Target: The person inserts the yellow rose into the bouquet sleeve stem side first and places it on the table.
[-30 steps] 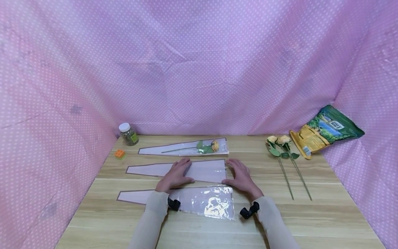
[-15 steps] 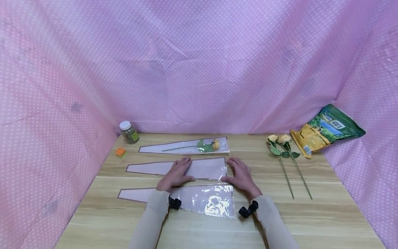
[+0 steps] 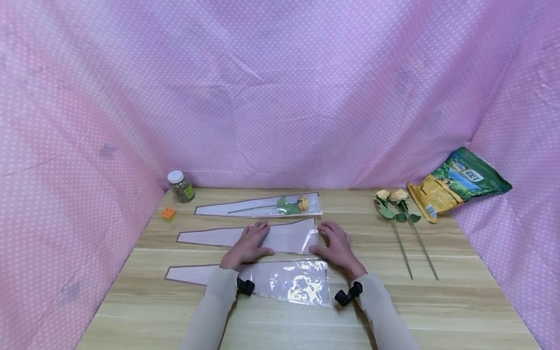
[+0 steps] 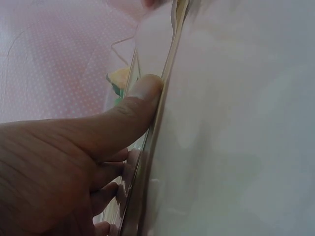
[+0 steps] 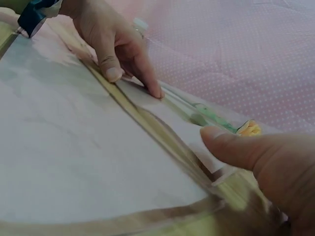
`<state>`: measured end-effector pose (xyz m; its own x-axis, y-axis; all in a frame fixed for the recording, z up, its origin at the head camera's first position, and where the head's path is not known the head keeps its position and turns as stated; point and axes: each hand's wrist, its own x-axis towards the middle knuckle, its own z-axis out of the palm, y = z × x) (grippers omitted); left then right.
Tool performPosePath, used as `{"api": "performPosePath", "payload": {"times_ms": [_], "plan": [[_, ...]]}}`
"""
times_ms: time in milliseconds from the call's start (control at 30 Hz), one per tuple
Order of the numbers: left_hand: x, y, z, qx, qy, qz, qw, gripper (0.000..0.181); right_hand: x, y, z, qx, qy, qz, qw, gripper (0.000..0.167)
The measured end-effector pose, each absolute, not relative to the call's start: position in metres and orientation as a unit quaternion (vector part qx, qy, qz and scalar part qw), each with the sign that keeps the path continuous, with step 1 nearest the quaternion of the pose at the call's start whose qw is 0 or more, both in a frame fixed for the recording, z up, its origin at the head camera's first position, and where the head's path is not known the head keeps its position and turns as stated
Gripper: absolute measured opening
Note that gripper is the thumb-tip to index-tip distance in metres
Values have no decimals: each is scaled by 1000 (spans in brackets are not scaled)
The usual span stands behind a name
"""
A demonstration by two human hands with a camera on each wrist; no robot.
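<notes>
Three tapered clear flower sleeves with dark edging lie in rows on the wooden table. My left hand [image 3: 248, 243] rests across the middle sleeve [image 3: 288, 237], fingers stretched and thumb spread near its front edge. At that sleeve's wide end is my right hand [image 3: 338, 247], its thumb and fingers apart at the two corners. In the right wrist view the right thumb [image 5: 231, 147] hovers by the sleeve's end; the other fingers are hidden. The back sleeve [image 3: 214, 212] has a yellow rose [image 3: 303, 204] inside. The front sleeve [image 3: 271, 282] lies flat under the left forearm.
Two pale roses [image 3: 400, 197] with long stems lie on the right. A green and yellow packet [image 3: 459, 182] leans in the back right corner. A white-lidded jar [image 3: 181, 188] and an orange block [image 3: 168, 214] stand at the back left. Pink dotted cloth [image 3: 280, 121] encloses the table.
The middle sleeve's wide end has narrowed slightly and its far corner has lifted. My right hand has shifted a little to the left; my left hand stays in place.
</notes>
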<state>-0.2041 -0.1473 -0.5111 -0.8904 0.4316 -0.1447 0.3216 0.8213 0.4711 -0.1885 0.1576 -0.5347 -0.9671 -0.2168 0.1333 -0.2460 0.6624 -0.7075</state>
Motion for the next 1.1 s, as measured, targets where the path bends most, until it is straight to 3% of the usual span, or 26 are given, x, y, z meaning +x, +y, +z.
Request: {"api": "performPosePath", "payload": {"times_ms": [400, 600, 900, 1100], "plan": [[-202, -145, -511, 200, 948, 219, 118, 80, -184, 148, -520, 88, -801, 585, -97, 59], [-202, -143, -510, 198, 949, 214, 121, 78, -186, 144, -517, 63, -764, 633, -108, 49], [-198, -137, -507, 222, 948, 193, 120, 73, -183, 144, -510, 24, -649, 741, -171, 73], [-197, -131, -502, 246, 949, 174, 91, 64, -185, 145, -506, 26, -671, 726, -149, 66]]}}
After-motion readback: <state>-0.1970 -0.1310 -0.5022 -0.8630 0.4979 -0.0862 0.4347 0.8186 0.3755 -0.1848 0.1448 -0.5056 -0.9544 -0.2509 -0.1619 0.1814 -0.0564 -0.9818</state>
